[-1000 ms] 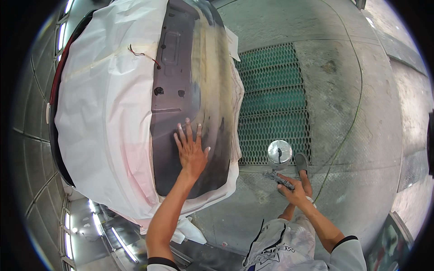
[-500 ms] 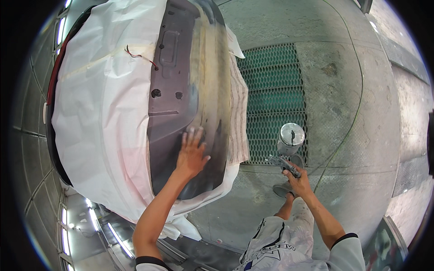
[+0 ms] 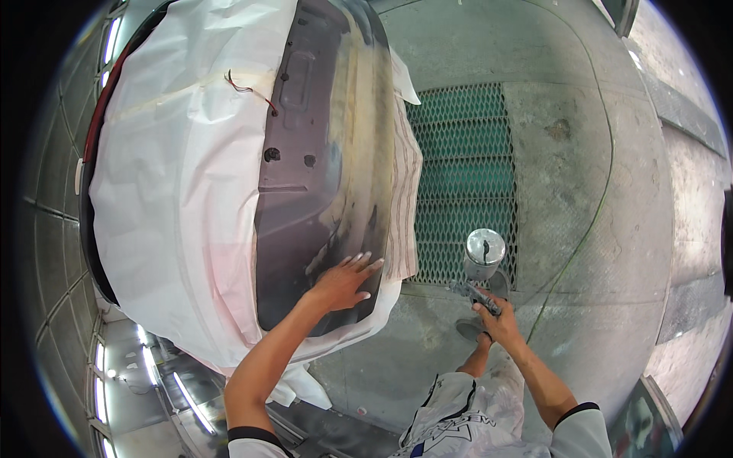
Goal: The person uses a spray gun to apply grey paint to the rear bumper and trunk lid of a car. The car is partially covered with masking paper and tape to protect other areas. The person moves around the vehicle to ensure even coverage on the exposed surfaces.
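"What's hidden near the left hand?"
"Its palm, turned to the panel, which runs off the top edge; leftward, paper hides what's beneath."
"And near the right hand?"
"The gun has parts too small to tell; the cup just beyond covers part of a shoe."

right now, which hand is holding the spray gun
The right hand, wrapped around the spray gun with the silver cup; the left hand instead lies outstretched on the dark body panel.

The left hand is outstretched, the right hand curled.
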Available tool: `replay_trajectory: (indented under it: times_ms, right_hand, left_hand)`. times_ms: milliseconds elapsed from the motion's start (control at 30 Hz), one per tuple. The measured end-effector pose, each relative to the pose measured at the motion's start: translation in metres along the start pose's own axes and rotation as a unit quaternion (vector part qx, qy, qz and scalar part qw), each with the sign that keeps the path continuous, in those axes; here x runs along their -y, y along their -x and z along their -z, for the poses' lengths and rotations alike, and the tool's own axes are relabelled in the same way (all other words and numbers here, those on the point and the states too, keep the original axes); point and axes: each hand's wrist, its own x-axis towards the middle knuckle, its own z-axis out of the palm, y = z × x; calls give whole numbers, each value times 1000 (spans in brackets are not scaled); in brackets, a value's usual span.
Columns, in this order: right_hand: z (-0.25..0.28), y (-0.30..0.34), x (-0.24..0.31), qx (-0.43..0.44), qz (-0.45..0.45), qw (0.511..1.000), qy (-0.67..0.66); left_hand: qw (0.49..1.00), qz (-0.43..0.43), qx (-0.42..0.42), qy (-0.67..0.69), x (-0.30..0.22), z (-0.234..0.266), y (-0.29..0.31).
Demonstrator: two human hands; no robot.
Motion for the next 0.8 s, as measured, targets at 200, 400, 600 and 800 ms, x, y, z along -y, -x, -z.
replay_trajectory:
  times_ms: [200, 400, 600, 800]
  right_hand:
    - [8, 0, 7, 7, -73, 997, 16]
    - [4, -4, 1, -34, -4, 999, 6]
    - [9, 3, 24, -25, -34, 999, -19]
    - [9, 12, 32, -29, -29, 999, -9]
  left_hand:
    - [971, 86, -146, -168, -12, 14, -11]
    - [984, -27, -152, -93, -16, -8, -19]
    - [971, 98, -192, -104, -19, -9, -15]
    - [941, -3, -234, 245, -38, -80, -5]
